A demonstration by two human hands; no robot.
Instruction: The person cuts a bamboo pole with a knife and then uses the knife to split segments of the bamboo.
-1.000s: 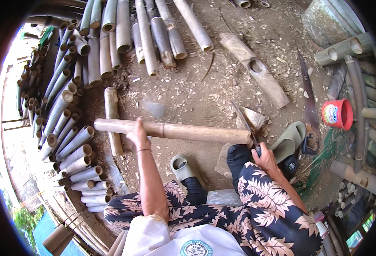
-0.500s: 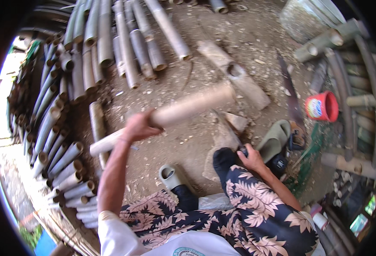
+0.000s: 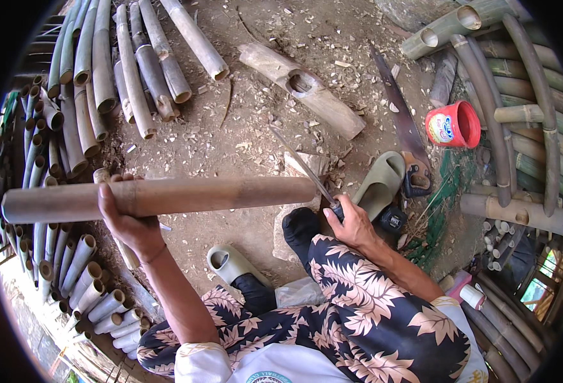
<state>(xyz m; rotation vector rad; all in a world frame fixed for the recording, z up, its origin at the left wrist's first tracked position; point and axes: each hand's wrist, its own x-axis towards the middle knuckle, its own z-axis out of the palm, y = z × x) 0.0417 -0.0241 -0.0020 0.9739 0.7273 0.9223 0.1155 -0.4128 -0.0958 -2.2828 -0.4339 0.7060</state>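
our left hand (image 3: 131, 220) is closed around a bamboo pole (image 3: 160, 196), gripping it from below near its middle, fingers curled over the top. the pole now lies level across the view, its left end out over the stacked bamboo tubes (image 3: 71, 268) at the left, its right end just beside the blade. half a second ago the pole was tilted, right end swung up and away toward the far side; a second ago it lay level, lower and nearer our knees. so we have lifted it, swung it and brought it back flat, higher in the view than before.

our right hand (image 3: 352, 223) is closed on the handle of a knife (image 3: 304, 167), resting on our right knee. the blade points up and to the far left, its edge close to the pole's right end; whether they touch we cannot tell. the hand has hardly moved across the three moments, though in the middle one the blade is hard to make out.

we judge that the pole is being turned or re-set against the knife, so the cutting end is back within reach of the blade.

outward from there: a grey sandal (image 3: 380, 185) just right of the knife hand, another sandal (image 3: 230, 263) near our left foot, a saw (image 3: 399, 121) lying beyond, a red cup (image 3: 454, 124) at the far right, and a split log (image 3: 300, 86) on the chip-strewn ground.
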